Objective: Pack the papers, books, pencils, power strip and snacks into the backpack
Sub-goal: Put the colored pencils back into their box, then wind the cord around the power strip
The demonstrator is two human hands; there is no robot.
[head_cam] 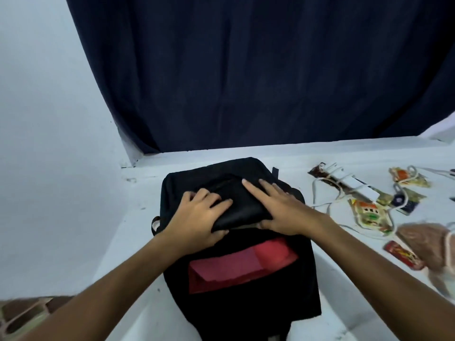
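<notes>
Black backpack with red lining, navy curtain, white table — orange-and-yellow snack packets.

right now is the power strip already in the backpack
No, the white power strip lies on the table right of the backpack.
</notes>
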